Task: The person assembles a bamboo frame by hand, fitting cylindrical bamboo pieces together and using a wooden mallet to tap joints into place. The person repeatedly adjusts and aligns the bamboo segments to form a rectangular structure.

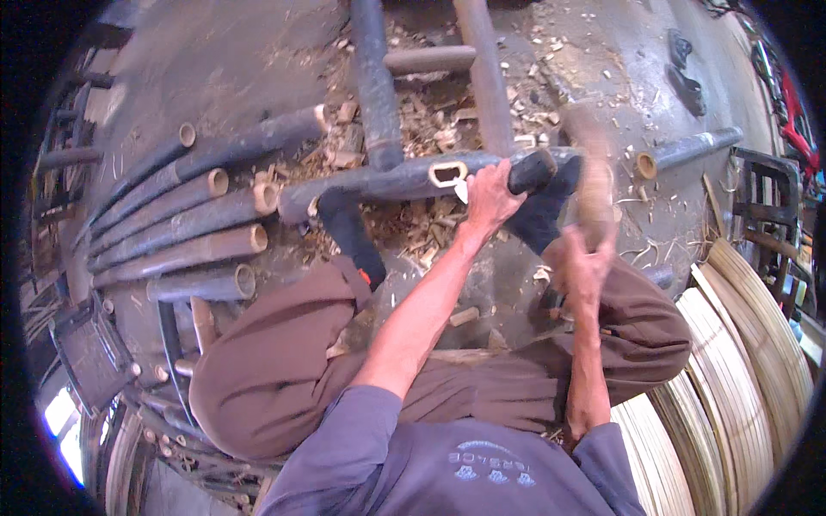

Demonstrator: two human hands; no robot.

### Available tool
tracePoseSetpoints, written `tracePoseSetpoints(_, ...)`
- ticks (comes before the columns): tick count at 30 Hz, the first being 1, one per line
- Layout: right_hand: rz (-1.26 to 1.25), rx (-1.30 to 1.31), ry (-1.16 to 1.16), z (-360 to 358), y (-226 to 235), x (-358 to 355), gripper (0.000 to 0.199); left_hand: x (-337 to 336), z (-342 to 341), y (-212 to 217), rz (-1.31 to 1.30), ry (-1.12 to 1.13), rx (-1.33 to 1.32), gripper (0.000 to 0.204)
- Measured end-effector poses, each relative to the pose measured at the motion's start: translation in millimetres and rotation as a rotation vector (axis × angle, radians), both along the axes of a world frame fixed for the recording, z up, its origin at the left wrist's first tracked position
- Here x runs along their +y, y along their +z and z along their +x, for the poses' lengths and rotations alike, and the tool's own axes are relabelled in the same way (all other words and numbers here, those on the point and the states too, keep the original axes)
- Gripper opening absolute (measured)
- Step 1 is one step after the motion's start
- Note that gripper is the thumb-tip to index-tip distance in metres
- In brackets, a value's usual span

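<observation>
A dark bamboo pole lies crosswise in front of me, with a rectangular cut hole in its upper side. My left hand is closed round a chisel with a thick black handle. Its pale blade shows beside the hole; whether the edge touches the bamboo I cannot tell. In my right hand is a wooden mallet, raised right of the chisel and blurred by motion. My feet in dark coverings rest against the pole at either side of the hole.
Several cut bamboo poles lie at the left, open ends toward me. Two rails with a rung extend away beyond the pole. Wood chips litter the floor. A short pole lies at the right, and stacked pale bamboo strips are near my right knee.
</observation>
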State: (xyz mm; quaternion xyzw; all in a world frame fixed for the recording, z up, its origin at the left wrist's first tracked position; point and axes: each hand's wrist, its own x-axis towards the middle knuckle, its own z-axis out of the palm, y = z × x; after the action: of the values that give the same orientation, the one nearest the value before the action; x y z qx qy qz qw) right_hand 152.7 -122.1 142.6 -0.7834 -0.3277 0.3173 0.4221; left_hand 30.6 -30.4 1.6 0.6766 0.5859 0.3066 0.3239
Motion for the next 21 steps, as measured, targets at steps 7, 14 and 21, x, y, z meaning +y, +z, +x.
tracePoseSetpoints(7, -0.119, -0.075, 0.153, -16.3, -20.6, -11.4, 0.068, 3.5, -18.5, 13.8, -0.082, -0.061, -0.202, 0.044)
tracePoseSetpoints(14, 0.133, -0.231, 0.244, -29.4, 16.6, 9.1, 0.075, 39.0, -106.7, 131.7, -0.173, 0.22, -0.871, 0.027)
tracePoseSetpoints(21, 0.373, -0.292, 0.675, -112.8, 87.4, 93.9, 0.079, -6.4, -159.6, 49.3, -0.404, 0.316, -1.272, 0.031)
